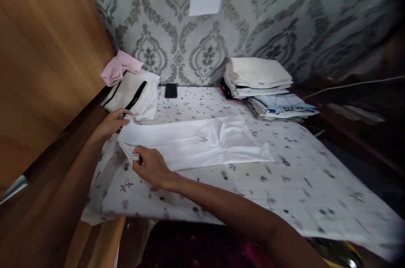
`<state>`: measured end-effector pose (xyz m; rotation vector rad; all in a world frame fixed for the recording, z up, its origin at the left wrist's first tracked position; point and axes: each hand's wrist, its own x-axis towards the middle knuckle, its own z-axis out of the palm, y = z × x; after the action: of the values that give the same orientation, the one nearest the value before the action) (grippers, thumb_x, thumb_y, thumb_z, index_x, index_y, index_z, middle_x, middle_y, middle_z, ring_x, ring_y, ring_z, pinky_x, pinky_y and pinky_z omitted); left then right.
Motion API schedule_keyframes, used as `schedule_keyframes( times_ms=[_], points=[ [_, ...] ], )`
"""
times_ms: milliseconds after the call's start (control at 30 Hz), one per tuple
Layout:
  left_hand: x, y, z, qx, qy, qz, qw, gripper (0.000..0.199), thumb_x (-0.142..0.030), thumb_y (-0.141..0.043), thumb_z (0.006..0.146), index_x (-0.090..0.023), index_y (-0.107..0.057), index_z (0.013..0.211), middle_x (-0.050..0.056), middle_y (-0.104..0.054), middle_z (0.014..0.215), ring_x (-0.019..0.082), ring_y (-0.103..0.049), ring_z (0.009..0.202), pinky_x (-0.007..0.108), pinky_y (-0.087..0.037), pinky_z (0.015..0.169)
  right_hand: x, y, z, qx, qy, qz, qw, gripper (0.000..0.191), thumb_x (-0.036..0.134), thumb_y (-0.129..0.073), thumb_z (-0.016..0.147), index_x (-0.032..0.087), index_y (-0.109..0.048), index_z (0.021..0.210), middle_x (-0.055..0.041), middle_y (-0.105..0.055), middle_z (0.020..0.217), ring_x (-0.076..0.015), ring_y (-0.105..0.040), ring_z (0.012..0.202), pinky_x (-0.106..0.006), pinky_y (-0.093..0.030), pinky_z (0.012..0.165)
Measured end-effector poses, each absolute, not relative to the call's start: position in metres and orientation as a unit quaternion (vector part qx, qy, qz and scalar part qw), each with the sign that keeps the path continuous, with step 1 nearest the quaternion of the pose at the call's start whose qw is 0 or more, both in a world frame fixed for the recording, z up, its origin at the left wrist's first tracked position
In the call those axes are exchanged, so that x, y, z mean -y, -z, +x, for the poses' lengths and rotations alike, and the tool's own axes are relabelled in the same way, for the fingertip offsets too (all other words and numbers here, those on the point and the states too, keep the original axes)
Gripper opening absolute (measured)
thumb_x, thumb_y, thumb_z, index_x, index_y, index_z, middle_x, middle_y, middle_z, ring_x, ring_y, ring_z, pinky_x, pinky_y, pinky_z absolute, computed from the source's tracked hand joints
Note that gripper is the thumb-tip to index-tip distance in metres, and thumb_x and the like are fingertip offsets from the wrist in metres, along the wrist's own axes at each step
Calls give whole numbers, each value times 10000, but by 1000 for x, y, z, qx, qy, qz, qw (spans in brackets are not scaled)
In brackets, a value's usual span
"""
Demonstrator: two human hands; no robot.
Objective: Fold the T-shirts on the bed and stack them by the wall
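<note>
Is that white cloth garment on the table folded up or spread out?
Mostly spread: the long white cloth garment lies stretched across the patterned white cloth, both hands at its left end.

From head height I look forward and down, close over the table (303,190), facing the wall (177,19) at twelve o'clock.

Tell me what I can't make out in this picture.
All in the head view:
- Right hand: some fingertips, hidden by the hand and the white cloth.
- Dark rectangle by the wall: too small to identify.
- Stack under the cream cloth: inner folds hidden by upper layers.
- Yellow-and-black thing, lower right: cut off by the bottom edge, partly covered by the patterned sheet.
- Far right: dark and blurred.
</note>
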<state>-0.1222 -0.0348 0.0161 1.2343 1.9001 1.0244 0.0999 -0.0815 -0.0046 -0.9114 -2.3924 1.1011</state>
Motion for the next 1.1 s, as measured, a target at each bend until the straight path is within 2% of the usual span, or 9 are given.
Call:
schedule_keyframes(
  times_ms=[67, 133, 333, 467, 600, 700, 800, 933, 1100],
  points=[
    [24, -29, -106, -700, -399, 476, 354, 458, -362, -700, 565, -206, -684, 996, -61, -496, 575, 107, -445, 467, 209, -293, 440, 77, 4, 117, 800, -445, -333, 226, 193, 173, -586, 802, 221, -663, 973, 18, -700, 803, -170, -637, 778, -263, -474, 748],
    [11, -38, -86, -681, -401, 477, 384, 408, -379, -735, 552, -189, -700, 912, -39, -540, 598, 110, -472, 487, 216, -313, 451, 72, 5, 137, 750, -510, -330, 260, 143, 145, -591, 783, 207, -664, 889, 29, -675, 764, -149, -625, 728, -240, -481, 706],
    [-42, -39, -21, -652, -372, 506, 426, 382, -424, -824, 548, -171, -673, 792, 2, -615, 645, 116, -547, 539, 215, -288, 464, 58, 20, 210, 582, -672, -352, 293, 113, 115, -544, 811, 172, -642, 811, 35, -620, 676, -112, -621, 608, -206, -506, 569],
    [-74, -19, 32, -647, -310, 535, 446, 331, -418, -794, 622, -158, -660, 777, 56, -685, 703, 132, -593, 575, 218, -261, 452, 52, 32, 258, 502, -718, -386, 290, 113, 136, -577, 833, 162, -648, 917, 15, -665, 691, -127, -678, 627, -208, -519, 566],
    [-93, 6, 72, -666, -237, 548, 448, 231, -351, -744, 691, -147, -646, 737, 89, -726, 772, 131, -623, 599, 210, -267, 441, 49, 39, 285, 449, -754, -400, 265, 300, 141, -567, 861, 142, -600, 1159, 7, -679, 692, -141, -706, 610, -208, -524, 538],
    [-99, 14, 82, -674, -197, 555, 446, 189, -320, -713, 708, -142, -650, 720, 98, -732, 778, 136, -630, 594, 209, -255, 432, 47, 38, 291, 431, -766, -399, 261, 359, 135, -562, 863, 143, -562, 1222, 10, -677, 702, -150, -719, 620, -214, -536, 535],
    [-101, 12, 77, -676, -171, 564, 442, 187, -274, -684, 692, -146, -686, 828, 87, -735, 802, 143, -644, 621, 204, -264, 441, 44, 34, 290, 420, -771, -409, 248, 277, 113, -559, 860, 144, -571, 1135, 3, -672, 717, -151, -716, 604, -213, -535, 516],
    [-101, 7, 66, -663, -138, 613, 407, 354, -207, -634, 637, -164, -711, 980, 35, -697, 725, 146, -624, 620, 205, -296, 463, 38, 29, 285, 436, -761, -425, 226, 26, 156, -548, 915, 165, -549, 939, 13, -639, 690, -128, -684, 538, -191, -496, 451],
    [-106, 14, 61, -640, -139, 687, 315, 277, -253, -627, 631, -165, -736, 870, 17, -658, 671, 154, -583, 612, 241, -395, 530, 31, 28, 280, 484, -734, -426, 212, 139, 162, -576, 896, 196, -488, 794, 69, -527, 544, -140, -657, 497, -186, -442, 410]
  ],
)
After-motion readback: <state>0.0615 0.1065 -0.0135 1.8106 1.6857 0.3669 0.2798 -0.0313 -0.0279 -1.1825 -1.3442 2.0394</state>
